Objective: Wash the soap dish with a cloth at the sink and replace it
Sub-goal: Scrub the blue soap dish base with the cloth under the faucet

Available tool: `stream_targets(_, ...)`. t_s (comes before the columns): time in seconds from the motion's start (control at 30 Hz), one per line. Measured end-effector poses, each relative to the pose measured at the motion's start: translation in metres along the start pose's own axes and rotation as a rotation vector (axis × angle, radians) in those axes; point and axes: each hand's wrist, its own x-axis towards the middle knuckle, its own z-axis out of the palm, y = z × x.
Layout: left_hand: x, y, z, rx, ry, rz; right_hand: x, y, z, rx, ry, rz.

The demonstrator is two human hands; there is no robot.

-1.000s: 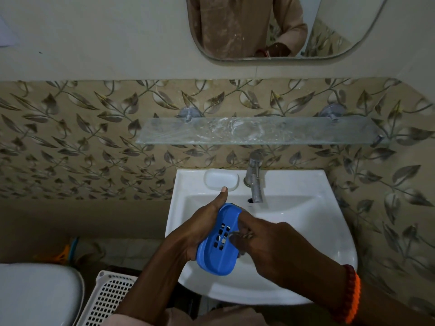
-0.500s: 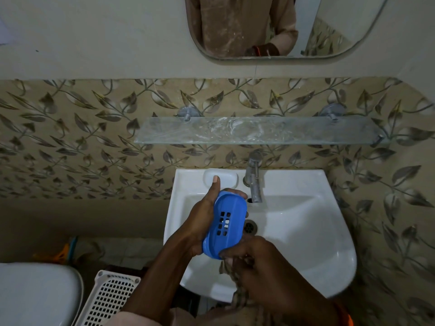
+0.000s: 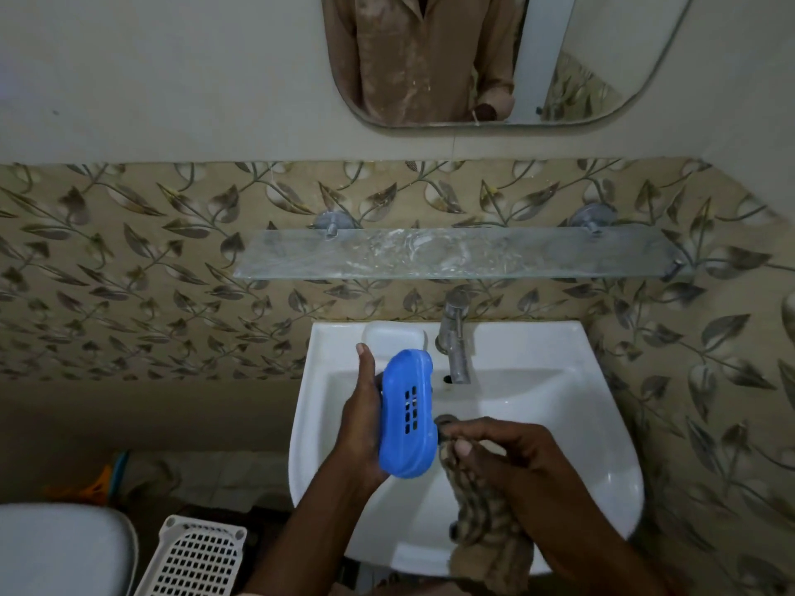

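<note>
A blue plastic soap dish (image 3: 406,412) with drain slots stands nearly upright over the left side of the white sink (image 3: 559,423). My left hand (image 3: 361,419) grips it from the left, thumb up along its edge. My right hand (image 3: 494,445) holds a brown patterned cloth (image 3: 482,522) just right of the dish's lower end; the cloth hangs down over the sink's front rim. The cloth's top sits close to the dish edge.
A metal tap (image 3: 454,337) rises at the sink's back, with a moulded soap recess (image 3: 393,335) to its left. Above hang a glass shelf (image 3: 456,253) and a mirror (image 3: 473,58). A white slotted basket (image 3: 198,557) and a toilet lid (image 3: 60,548) lie at lower left.
My left hand has tilted the dish more upright and lifted it slightly. My right hand moved off the dish's slotted face, down and then right, with the cloth now hanging from it.
</note>
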Motion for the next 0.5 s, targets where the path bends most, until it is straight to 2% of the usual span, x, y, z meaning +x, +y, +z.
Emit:
stream_targets(0.1, -0.001, -0.006, 0.015, 0.158, 0.022, 0.004, -0.001, 0.005, 0.011, -0.048, -0.024, -0.114)
stream_targets(0.37, -0.006, -0.004, 0.005, 0.211, -0.145, -0.16, -0.007, 0.005, 0.002, -0.245, 0.005, -0.4)
stream_targets(0.5, -0.009, 0.002, 0.008, 0.403, -0.162, -0.134, -0.009, 0.005, -0.005, -0.345, -0.043, -0.56)
